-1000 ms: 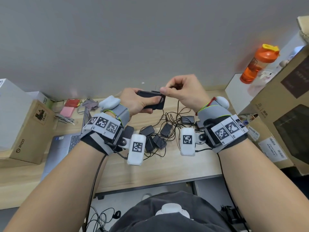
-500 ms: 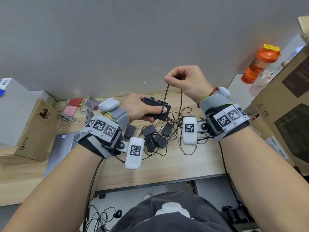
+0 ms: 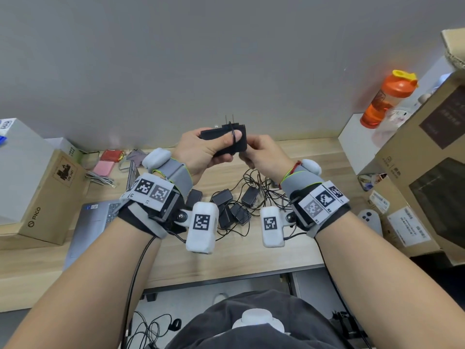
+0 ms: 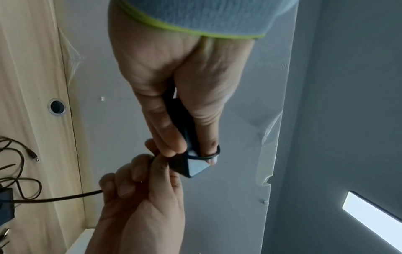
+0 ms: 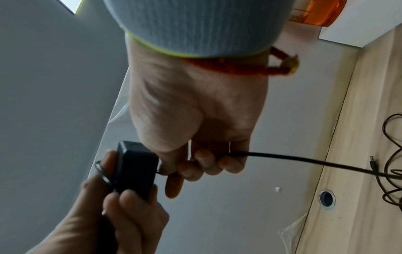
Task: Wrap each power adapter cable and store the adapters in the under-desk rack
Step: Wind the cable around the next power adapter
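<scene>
Here adapter [image 3: 224, 140] lies crosswise, prongs pointing up.

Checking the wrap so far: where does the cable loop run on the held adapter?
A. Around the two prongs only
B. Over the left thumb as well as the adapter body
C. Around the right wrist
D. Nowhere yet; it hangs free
B: the cable crosses the left hand thumb and the adapter body.

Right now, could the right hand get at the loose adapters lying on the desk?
Probably not yet: the right hand grips the cable it is winding around the held adapter. Once it lets go, the loose adapters lie uncovered just below it.
</scene>
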Demonstrator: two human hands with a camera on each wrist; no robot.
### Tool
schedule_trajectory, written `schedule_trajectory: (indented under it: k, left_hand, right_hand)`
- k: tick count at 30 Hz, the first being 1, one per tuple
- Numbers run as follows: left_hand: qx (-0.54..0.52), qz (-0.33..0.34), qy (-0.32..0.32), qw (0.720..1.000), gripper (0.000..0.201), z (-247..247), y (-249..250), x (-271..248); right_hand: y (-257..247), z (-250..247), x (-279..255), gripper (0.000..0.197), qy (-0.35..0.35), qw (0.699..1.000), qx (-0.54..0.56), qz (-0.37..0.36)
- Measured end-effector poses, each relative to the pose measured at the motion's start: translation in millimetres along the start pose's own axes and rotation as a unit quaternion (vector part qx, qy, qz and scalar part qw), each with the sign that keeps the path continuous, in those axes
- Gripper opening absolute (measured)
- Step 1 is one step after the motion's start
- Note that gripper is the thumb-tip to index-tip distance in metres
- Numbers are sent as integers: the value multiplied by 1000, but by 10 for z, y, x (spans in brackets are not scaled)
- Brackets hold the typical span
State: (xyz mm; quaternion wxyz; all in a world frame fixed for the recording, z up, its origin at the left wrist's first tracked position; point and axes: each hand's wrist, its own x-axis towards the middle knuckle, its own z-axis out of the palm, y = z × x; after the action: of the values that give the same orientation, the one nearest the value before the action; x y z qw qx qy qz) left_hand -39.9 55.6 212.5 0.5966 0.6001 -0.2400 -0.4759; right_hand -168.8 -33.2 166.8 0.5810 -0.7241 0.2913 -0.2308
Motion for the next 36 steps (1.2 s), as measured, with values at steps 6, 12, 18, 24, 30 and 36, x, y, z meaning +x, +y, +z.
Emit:
schedule_trajectory:
  k: [6, 12, 18, 24, 30, 36]
  left_hand:
    - [-17, 5, 45, 999, 27, -51, 0, 66]
    - [29, 8, 76, 997, 46, -92, -60, 90]
    - [124, 10, 81, 989, 38, -116, -79, 120]
    - [200, 0, 15, 980, 31, -103, -105, 91]
    - [211, -14, -54, 976, 27, -38, -57, 37]
    - [173, -12, -98, 980, 24, -15, 2, 11]
  right_hand:
    - [-38, -13, -84, 20, -68, 993, -101, -10]
    - [-191, -164, -160, 23, -104, 986, -134, 3]
    - [-305, -242, -175, 22, -68, 993, -97, -22]
    - [-323, -326, -80, 15, 13, 997, -55, -50]
    - [-300, -387, 1, 17, 31, 998, -17, -58]
    - [-146, -373, 67, 21, 49, 997, 29, -53]
